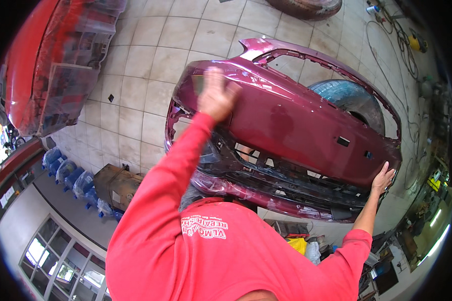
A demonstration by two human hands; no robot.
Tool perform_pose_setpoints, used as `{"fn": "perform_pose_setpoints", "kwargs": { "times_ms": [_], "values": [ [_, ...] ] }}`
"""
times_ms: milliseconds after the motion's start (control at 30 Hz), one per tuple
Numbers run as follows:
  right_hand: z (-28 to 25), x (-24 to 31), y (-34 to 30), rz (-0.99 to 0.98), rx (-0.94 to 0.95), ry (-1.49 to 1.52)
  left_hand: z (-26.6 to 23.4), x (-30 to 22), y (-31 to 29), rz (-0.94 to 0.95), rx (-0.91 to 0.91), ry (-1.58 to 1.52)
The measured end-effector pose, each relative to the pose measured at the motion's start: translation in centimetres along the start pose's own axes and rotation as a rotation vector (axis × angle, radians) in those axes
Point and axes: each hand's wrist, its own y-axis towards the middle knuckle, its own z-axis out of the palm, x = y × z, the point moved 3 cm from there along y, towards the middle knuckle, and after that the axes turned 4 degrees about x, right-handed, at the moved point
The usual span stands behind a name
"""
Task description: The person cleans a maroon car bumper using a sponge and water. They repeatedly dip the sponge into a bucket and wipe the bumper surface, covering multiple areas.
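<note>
A glossy maroon car bumper cover (pixel 286 123) lies in front of me, with dark grille openings along its near side. My left hand (pixel 217 98) is on its left part, blurred by motion, fingers stretched forward and thumb apart. Beside those fingers shows a small dull patch with a yellowish edge (pixel 198 84); whether it is a loose sheet under the hand I cannot tell. At the bumper's right end my right hand (pixel 382 179) grips the edge, thumb on the painted face and fingers over the rim.
A tire (pixel 356 100) shows through the bumper's far opening; another tire (pixel 309 7) lies beyond. A red car body (pixel 40 65) partly covered with paper stands left. Blue bottles (pixel 73 178) line the left wall near a brown box (pixel 116 185). Cables (pixel 404 47) trail on the right.
</note>
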Motion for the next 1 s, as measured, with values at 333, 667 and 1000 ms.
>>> {"fn": "perform_pose_setpoints", "kwargs": {
  "times_ms": [333,667,1000],
  "values": [
    [-1.2,2.7,0.1,-0.018,-0.021,-0.006,1.8,10.8,1.5,0.251,-0.079,0.225],
    [-2.1,4.3,-2.4,0.086,0.082,0.019,4.4,-23.1,-6.2,0.518,0.129,0.182],
    [-2.0,5.0,-3.6,0.133,0.031,0.061,4.0,-18.3,-8.4,0.426,0.275,0.312]
  ]
}}
